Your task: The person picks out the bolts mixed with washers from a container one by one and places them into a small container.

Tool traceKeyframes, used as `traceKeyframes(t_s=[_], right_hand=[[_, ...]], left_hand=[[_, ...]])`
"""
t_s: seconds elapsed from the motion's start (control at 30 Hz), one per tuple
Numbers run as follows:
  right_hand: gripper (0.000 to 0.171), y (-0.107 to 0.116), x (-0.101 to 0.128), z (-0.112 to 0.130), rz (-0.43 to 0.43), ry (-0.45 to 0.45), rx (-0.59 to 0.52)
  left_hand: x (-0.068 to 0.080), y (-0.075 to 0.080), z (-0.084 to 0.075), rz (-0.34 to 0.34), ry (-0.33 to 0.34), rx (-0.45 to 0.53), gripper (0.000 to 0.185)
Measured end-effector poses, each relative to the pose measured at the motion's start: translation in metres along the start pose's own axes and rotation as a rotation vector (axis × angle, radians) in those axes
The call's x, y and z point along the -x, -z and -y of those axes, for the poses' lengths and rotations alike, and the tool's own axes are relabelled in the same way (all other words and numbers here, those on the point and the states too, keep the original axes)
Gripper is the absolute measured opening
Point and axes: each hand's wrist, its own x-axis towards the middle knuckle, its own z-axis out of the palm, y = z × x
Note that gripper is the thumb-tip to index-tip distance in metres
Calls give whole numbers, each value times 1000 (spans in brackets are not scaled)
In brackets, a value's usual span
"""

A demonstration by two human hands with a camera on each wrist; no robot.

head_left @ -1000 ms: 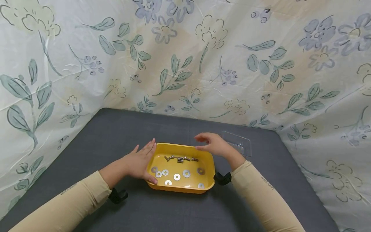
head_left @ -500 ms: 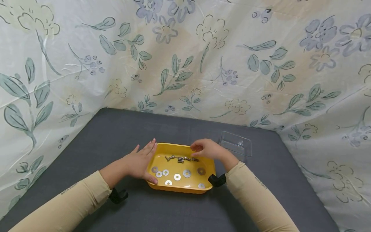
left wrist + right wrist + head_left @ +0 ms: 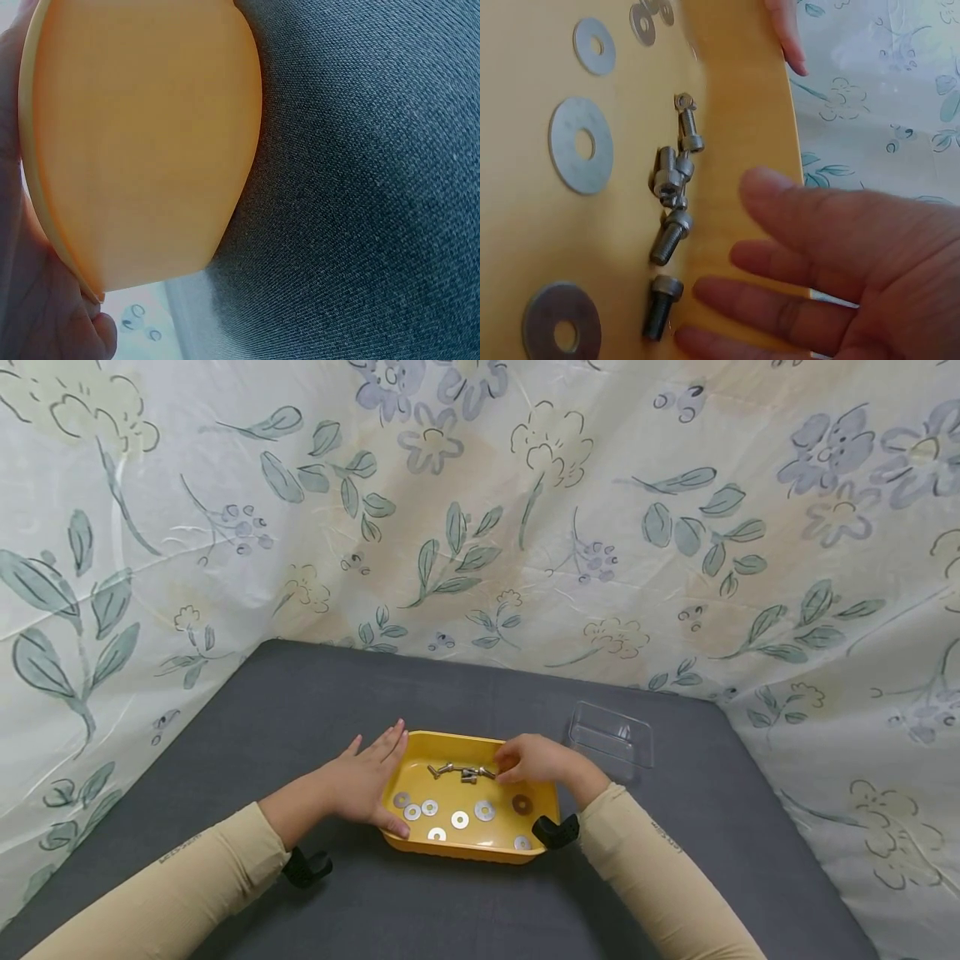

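Note:
A yellow plastic tray [image 3: 480, 852] holds several metal socket-head screws [image 3: 468, 775] along its far wall. Flat washers [image 3: 478, 818] of differing sizes lie across its floor. My left hand [image 3: 360, 783] rests on the tray's left rim, its fingers spread and straight; the left wrist view shows the tray's outer wall [image 3: 150, 135] beside that hand. My right hand [image 3: 538, 758] reaches over the far right part of the tray. In the right wrist view its fingertips [image 3: 712, 289] are close to the nearest screw [image 3: 664, 296], with nothing between thumb and fingers.
A clear plastic box [image 3: 618, 739] stands on the dark grey cloth [image 3: 337, 685] behind the tray's right end. Floral fabric [image 3: 480, 527] hangs at the back and sides. Both wrists wear a black strap [image 3: 557, 832].
My right hand has come down and inward from above the tray's right rim to the screws, its fingers drawing closer together. The left hand stays on the rim.

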Motion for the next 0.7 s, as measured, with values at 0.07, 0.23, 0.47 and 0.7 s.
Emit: traceKeyframes(t_s=[0.07,0.23,0.47,0.7], right_hand=[[40,-1,0,1,8,1,23],[40,-4,-1,2,16,2,69],[43,-7,-2,0,31,27,85],[36,-9,-3,3,63,52,91]], left_hand=[[0,0,0,-6,-3,2,134],[0,-1,0,-5,2,-3,135],[-1,-1,1,0,4,-1,134],[-1,-1,2,13,19,-1,134]])
